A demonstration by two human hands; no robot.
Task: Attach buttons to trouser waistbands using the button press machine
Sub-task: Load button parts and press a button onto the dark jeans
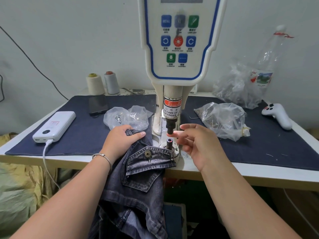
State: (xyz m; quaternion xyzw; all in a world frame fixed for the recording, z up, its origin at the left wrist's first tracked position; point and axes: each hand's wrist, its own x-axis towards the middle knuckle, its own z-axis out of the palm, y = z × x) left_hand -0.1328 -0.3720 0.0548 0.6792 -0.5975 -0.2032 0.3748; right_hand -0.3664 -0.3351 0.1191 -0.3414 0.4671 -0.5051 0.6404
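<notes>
**Denim waistband at the press, fingers under the punch**

Trousers [138, 192] of dark grey denim hang off the near table edge at 6 o'clock, their waistband [151, 158] lying on the white table [259, 176] just left of the lower die [169, 141]. A brass button [148, 154] already sits on the waistband. The left hand [121, 138], a silver bangle [101, 156] on its wrist, curls its fingers over a bunch of denim at 9 o'clock from the die and grips it. The right hand [195, 142] reaches in from 3 o'clock, its fingers loosely spread; the fingertips [173, 134] meet the tip of the upper punch [170, 127], and whether they pinch anything I cannot tell. The button press machine [177, 49] rises at 12 o'clock, control panel facing. Clear plastic bags [224, 118] lie at 2 o'clock, another bag of small metal parts [126, 117] at 11. A white power bank [55, 125] rests at 9 o'clock, two thread cones [102, 82] farther back, a plastic bottle [269, 56] far right.
</notes>
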